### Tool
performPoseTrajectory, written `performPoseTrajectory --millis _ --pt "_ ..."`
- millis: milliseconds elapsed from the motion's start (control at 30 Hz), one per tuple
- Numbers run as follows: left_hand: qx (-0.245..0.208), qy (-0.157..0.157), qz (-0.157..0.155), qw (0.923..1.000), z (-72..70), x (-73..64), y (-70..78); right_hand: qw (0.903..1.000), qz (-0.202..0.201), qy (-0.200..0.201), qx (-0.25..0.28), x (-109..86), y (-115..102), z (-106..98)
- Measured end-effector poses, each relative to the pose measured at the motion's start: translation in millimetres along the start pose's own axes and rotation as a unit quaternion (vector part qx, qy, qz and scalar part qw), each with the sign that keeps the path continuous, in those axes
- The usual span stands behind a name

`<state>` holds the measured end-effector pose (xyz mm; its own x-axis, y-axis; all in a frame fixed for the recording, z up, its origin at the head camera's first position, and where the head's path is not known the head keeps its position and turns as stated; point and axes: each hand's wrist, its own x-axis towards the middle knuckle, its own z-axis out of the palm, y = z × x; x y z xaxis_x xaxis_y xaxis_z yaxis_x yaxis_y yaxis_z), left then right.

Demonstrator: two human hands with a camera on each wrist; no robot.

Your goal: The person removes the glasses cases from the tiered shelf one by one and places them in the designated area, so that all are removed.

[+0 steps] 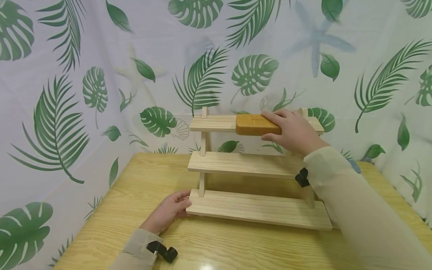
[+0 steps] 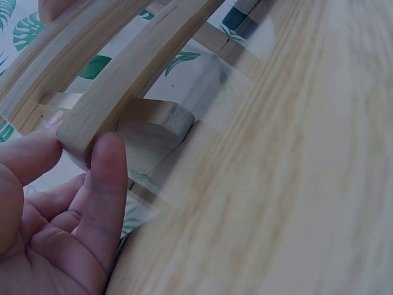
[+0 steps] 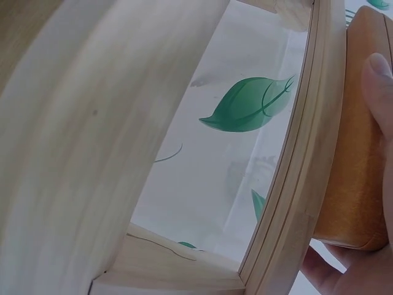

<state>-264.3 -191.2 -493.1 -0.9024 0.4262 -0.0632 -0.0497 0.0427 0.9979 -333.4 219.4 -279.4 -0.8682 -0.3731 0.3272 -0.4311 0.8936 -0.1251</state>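
A three-tier wooden display rack stands on the table. My left hand pinches the left end of its bottom shelf; the left wrist view shows the thumb and a finger on either side of the board end. At the top shelf, my right hand grips an orange-brown, rounded rectangular case, thumb on the near side and fingers over the top. In the right wrist view the case sits close to the shelf edge; whether it bears its weight there I cannot tell.
The wood-grain table runs under and around the rack. Behind it hangs a white leaf-print sheet. A blue thing shows partly behind the right sleeve. Black clips sit on both cuffs.
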Motion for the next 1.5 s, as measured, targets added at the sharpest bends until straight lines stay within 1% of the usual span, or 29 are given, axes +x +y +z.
performPoseTrajectory --millis 333,767,967,1333,1500 --pt "0.004 0.001 0.004 1.0000 0.0 0.6 -2.3 0.9998 -0.008 0.018 -0.008 -7.2 2.0 -0.9" --pt "-0.002 -0.005 0.003 1.0000 -0.1 -0.3 -1.6 0.9977 -0.038 0.043 -0.034 -15.1 5.6 -1.1" --pt "0.000 -0.007 0.000 1.0000 -0.2 -0.6 -0.8 0.9965 -0.043 0.059 -0.040 -26.8 9.8 -3.5" --pt "-0.014 -0.010 -0.003 0.9999 -1.4 0.6 -1.6 0.9970 -0.031 0.068 -0.019 -51.5 21.0 -7.8" --pt "-0.015 -0.010 -0.003 0.9998 -0.6 0.5 -1.0 0.9952 -0.041 0.086 -0.021 -64.9 26.8 -8.1"
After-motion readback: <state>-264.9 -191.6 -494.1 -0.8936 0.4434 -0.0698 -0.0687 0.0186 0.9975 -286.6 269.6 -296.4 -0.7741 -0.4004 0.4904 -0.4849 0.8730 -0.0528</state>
